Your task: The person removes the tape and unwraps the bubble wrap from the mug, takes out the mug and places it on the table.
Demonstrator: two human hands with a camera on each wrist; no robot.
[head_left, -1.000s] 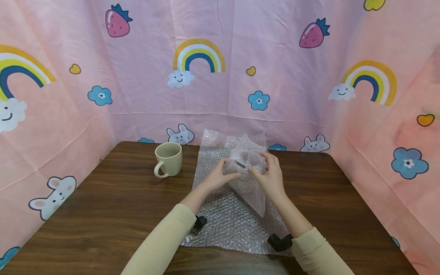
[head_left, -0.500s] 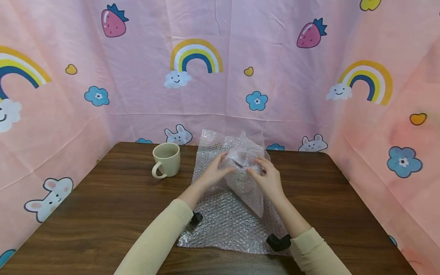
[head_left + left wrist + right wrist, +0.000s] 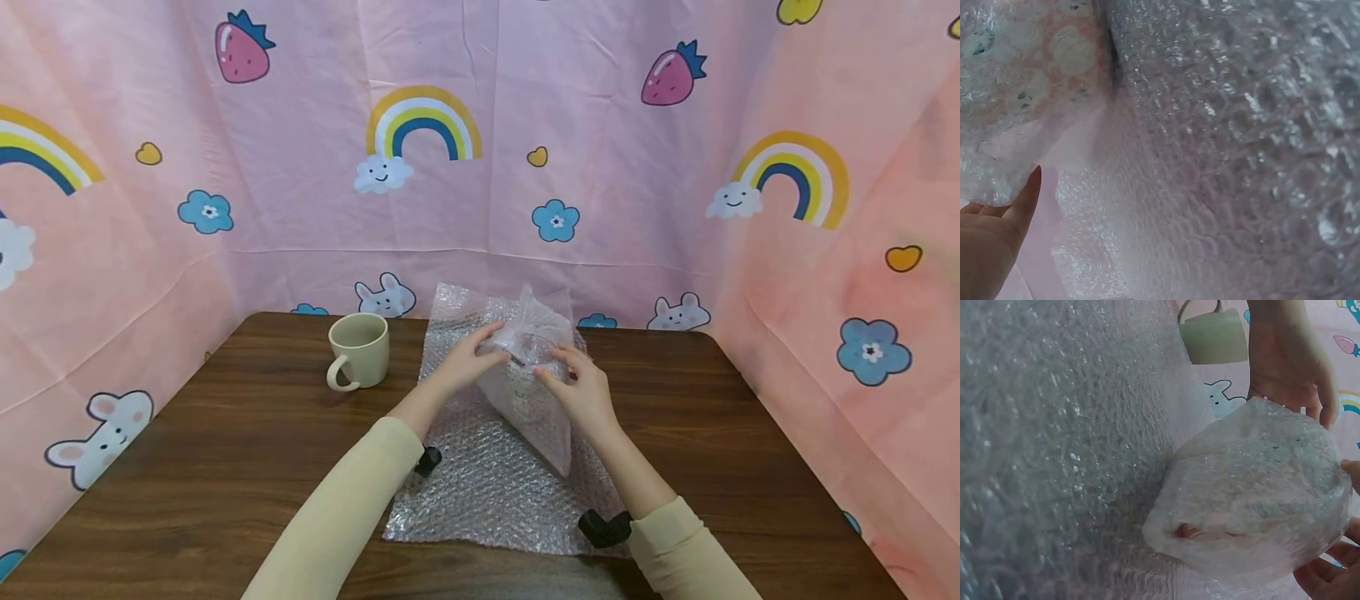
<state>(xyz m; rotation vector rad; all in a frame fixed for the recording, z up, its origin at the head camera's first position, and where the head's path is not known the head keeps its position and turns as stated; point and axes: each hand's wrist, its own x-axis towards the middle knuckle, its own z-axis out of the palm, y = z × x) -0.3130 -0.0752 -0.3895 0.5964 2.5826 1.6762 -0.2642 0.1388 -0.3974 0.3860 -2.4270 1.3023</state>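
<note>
A bundle (image 3: 528, 387) in bubble wrap stands in the middle of the table, its wrap gathered to a peak on top and tapering to a point toward me. Through the wrap in the left wrist view, a patterned object (image 3: 1063, 50) shows orange with pale shapes; its kind is hidden. My left hand (image 3: 461, 367) holds the bundle's upper left side, thumb in front and fingers behind. On the opposite side my right hand (image 3: 588, 396) grips the wrap between thumb and curled fingers. The right wrist view has the left hand (image 3: 1291, 369) at the bundle's far side.
Under the bundle a larger bubble wrap sheet (image 3: 480, 492) lies flat on the dark wooden table (image 3: 262, 450). A pale green mug (image 3: 360, 350) stands to its left, handle toward me. A pink patterned cloth (image 3: 315, 167) hangs around the back and sides.
My left hand has slid slightly forward and up along the bundle's side. The right hand stays at about the same spot. The whole head view has shifted slightly.
</note>
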